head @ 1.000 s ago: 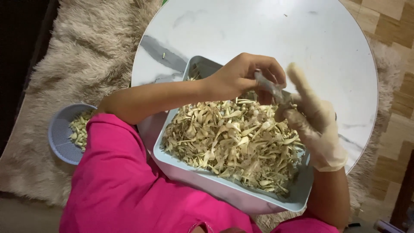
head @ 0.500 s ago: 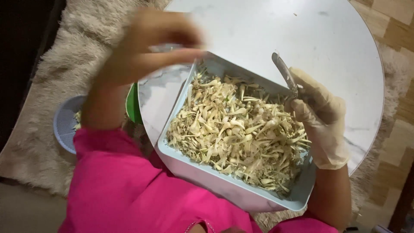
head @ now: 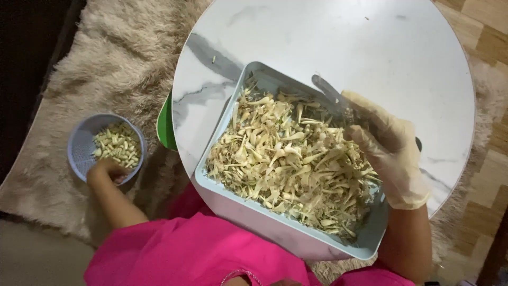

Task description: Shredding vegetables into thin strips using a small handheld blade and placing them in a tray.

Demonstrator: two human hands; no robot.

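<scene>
One knife [head: 329, 94] sits gripped in the gloved right hand [head: 389, 151] over the single pale rectangular tub [head: 275, 235] of trimmings on the round marble table [head: 338, 37]. The left hand [head: 106, 170], fingers curled, rests in one blue basket [head: 80, 145] of peeled pieces on the rug [head: 106, 58].

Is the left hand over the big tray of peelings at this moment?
No, the left hand rests at the small blue basket on the rug, apart from the tray.

No packages, labels, signs or screens are in view.
</scene>
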